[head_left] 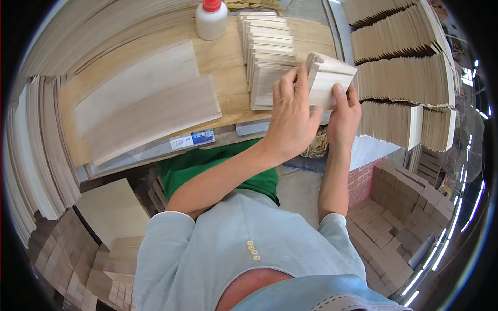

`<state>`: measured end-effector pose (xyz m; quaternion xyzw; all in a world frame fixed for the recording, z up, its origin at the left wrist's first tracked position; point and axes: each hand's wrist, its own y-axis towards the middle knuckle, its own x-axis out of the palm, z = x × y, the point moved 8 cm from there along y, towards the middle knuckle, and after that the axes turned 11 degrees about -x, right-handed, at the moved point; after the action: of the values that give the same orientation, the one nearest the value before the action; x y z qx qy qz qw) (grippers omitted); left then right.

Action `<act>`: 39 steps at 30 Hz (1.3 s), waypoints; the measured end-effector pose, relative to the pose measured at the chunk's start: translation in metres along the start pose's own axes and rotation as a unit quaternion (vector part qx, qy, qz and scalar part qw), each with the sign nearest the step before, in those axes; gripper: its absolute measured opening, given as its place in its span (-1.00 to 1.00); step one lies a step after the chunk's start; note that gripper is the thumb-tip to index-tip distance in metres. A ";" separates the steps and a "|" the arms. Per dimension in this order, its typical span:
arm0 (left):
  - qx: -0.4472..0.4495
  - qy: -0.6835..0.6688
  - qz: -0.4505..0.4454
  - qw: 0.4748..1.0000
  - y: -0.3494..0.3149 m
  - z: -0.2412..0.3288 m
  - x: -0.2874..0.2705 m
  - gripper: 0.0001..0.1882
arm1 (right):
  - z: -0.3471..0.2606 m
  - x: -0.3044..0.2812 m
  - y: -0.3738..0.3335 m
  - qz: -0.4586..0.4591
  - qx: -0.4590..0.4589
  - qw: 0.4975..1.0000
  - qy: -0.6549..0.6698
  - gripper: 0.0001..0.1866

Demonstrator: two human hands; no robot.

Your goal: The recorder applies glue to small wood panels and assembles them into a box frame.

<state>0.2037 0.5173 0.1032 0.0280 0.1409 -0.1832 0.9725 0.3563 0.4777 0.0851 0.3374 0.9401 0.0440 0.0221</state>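
A small bundle of thin pale wooden boards (328, 85) is held up off the bench's right part. My right hand (345, 116) grips its right side, thumb on the front face and fingers behind. Against the bundle's left edge, my left hand (290, 111) presses its curved fingers, with the thumb near the lower corner. Just left of the bundle lies a row of overlapping wooden boards (267, 52), fanned like steps. Two larger pale wooden sheets (155, 106) lie flat on the bench's left side, one partly over the other.
The plywood bench top (228, 98) carries a white bottle with a red cap (211, 23) at the back. Dense rows of stacked boards (402, 78) stand at the right, and tall sheets (49, 145) at the left. Piled wooden blocks (394, 217) sit below right.
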 end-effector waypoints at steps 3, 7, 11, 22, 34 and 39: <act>0.015 -0.023 -0.005 1.000 -0.005 0.013 0.008 -0.07 | 0.001 -0.009 0.007 0.003 0.004 1.000 0.003 -0.53; -0.048 -0.024 -0.069 0.996 -0.026 -0.008 0.015 -0.04 | 0.017 -0.018 -0.018 -0.013 0.044 0.999 -0.028 -0.47; -0.067 -0.002 -0.089 0.994 -0.042 -0.025 0.020 -0.04 | 0.038 -0.026 -0.042 0.012 0.080 0.997 0.001 -0.51; -0.042 0.005 -0.101 0.994 -0.044 -0.017 0.016 -0.17 | 0.050 -0.047 -0.051 0.025 0.109 0.984 0.137 -0.47; 0.154 0.391 -0.018 0.907 0.007 -0.027 -0.023 -0.15 | 0.064 -0.064 -0.065 0.059 0.114 0.951 0.281 -0.56; 0.174 0.407 -0.019 0.896 0.008 -0.026 -0.019 -0.11 | 0.066 -0.069 -0.078 0.067 0.116 0.944 0.301 -0.60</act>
<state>0.1831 0.5341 0.0831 0.2666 0.4907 -0.1961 0.8061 0.3649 0.3778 0.0123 0.3710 0.8768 0.0357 -0.3039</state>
